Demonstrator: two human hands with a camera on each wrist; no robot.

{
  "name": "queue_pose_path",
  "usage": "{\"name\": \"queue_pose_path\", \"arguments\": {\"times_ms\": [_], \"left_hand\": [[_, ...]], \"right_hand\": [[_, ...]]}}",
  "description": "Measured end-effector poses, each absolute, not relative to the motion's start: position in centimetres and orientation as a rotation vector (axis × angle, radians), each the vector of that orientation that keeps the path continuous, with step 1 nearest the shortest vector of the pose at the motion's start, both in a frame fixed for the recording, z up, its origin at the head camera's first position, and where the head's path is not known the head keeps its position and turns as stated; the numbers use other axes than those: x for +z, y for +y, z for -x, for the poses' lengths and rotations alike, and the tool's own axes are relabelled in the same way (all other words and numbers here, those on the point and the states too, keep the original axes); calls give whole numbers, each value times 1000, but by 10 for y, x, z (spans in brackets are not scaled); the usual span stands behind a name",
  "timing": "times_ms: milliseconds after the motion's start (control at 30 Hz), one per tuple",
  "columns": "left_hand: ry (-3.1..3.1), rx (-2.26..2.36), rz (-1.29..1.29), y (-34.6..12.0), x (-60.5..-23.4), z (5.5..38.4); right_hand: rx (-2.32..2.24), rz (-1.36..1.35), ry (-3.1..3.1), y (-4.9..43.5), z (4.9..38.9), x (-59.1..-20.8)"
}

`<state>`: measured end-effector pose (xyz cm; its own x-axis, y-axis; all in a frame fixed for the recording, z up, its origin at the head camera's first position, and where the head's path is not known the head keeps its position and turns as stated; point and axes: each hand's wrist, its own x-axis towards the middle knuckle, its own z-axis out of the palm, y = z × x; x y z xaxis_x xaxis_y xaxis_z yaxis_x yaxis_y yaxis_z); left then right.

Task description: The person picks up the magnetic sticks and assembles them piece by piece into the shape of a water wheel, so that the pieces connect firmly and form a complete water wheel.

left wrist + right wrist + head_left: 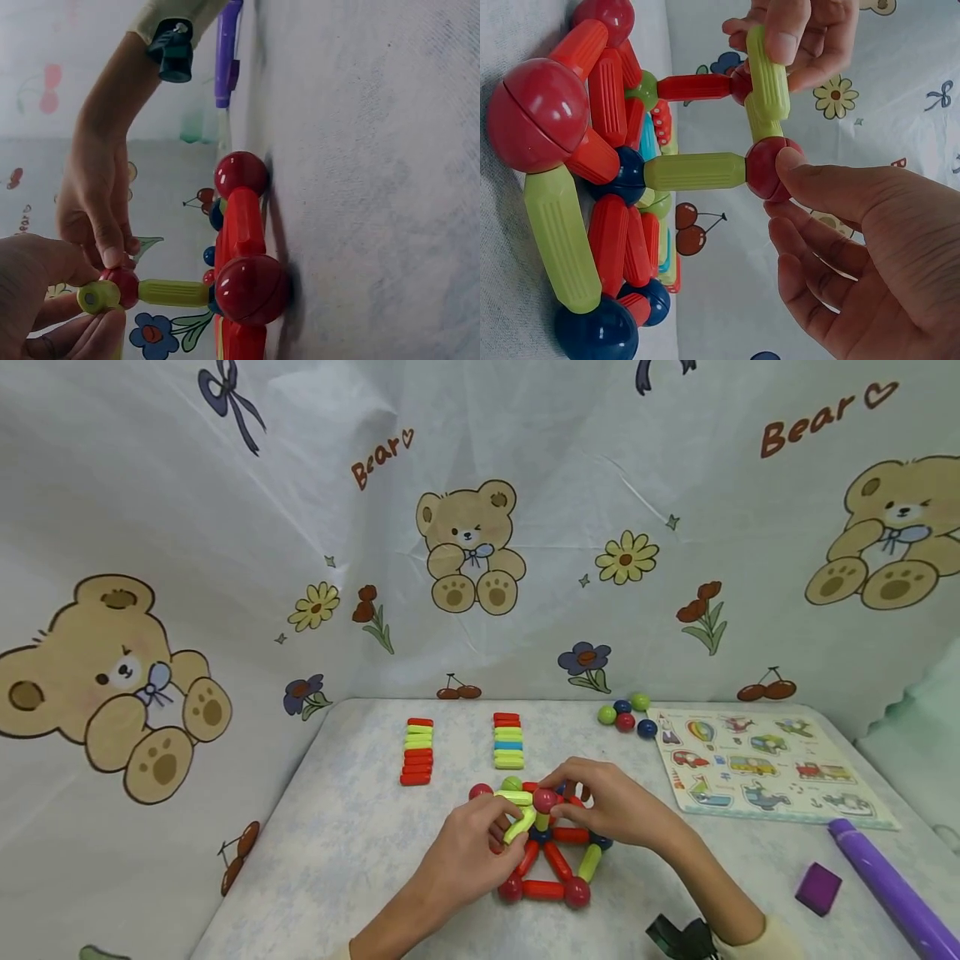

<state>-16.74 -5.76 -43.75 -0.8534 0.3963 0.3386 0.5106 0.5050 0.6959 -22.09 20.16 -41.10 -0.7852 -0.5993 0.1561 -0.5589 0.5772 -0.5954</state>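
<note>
A frame of ridged rods and balls stands on the table, with red balls, dark blue balls, red rods and yellow-green rods in its base. From a blue ball rises an upright yellow-green rod, topped by a red ball. My right hand pinches that top ball between thumb and fingers. Close beside it, my left hand pinches a loose-ended yellow-green rod near the ball. Another yellow-green rod spans the top, behind the held one.
Two columns of red, yellow-green and blue rods lie beyond the frame. Several loose balls sit at the back, beside a picture board. At right are a purple block and a purple tube.
</note>
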Motion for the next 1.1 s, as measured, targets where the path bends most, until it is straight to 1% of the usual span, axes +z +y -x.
{"name": "queue_pose_path", "arguments": {"times_ms": [333, 533, 600, 733, 833, 967, 1100], "left_hand": [[-2619, -1203, 757, -50, -443, 171], [-2615, -1085, 791, -58, -432, 171], [-2594, -1052, 764, -66, -426, 174], [-2577, -986, 589, -92, -418, 193], [-2574, -948, 476, -119, -421, 215], [-2620, -843, 417, -153, -437, 244], [-2777, -647, 369, -174, -460, 262]], "right_hand": [[-1024, 1020, 2722, 201, 221, -410], [-1033, 1010, 2718, 201, 220, -409], [-1028, 1015, 2718, 201, 220, -410], [-1017, 1012, 2715, 201, 221, -410], [-1014, 1001, 2707, 201, 222, -410], [-1011, 992, 2708, 202, 222, -411], [-1002, 986, 2708, 202, 223, -411]]}}
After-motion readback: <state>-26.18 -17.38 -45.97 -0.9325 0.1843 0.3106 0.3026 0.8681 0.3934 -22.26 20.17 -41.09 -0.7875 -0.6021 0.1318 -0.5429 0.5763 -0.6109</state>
